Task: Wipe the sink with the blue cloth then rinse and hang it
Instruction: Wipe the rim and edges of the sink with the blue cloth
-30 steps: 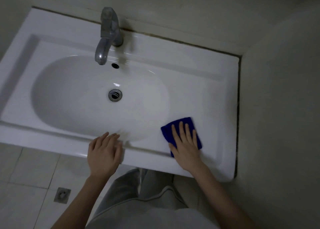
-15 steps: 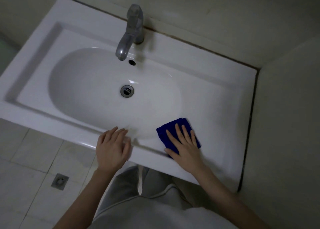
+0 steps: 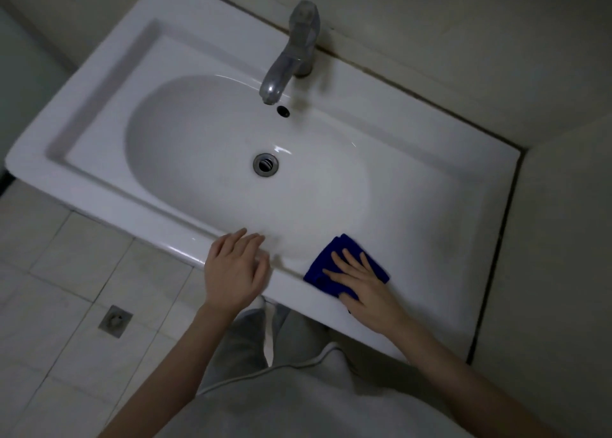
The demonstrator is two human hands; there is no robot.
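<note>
My right hand [image 3: 362, 280] is spread flat, pressing the blue cloth [image 3: 344, 265] on the sink [image 3: 430, 206] front rim; left hand [image 3: 236, 268] open, bracing the edge. Best: keep palm pressure, long overlapping strokes.

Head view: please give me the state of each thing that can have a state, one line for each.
Tap: off, no water running.
Drain: open, no plug visible.
Basin: holds no standing water.
Cloth: folded, flat on the sink's front ledge.
Right hand: flat, fingers spread, pressing on the cloth.
Left hand: open, resting on the sink's front rim, holds nothing.
</note>
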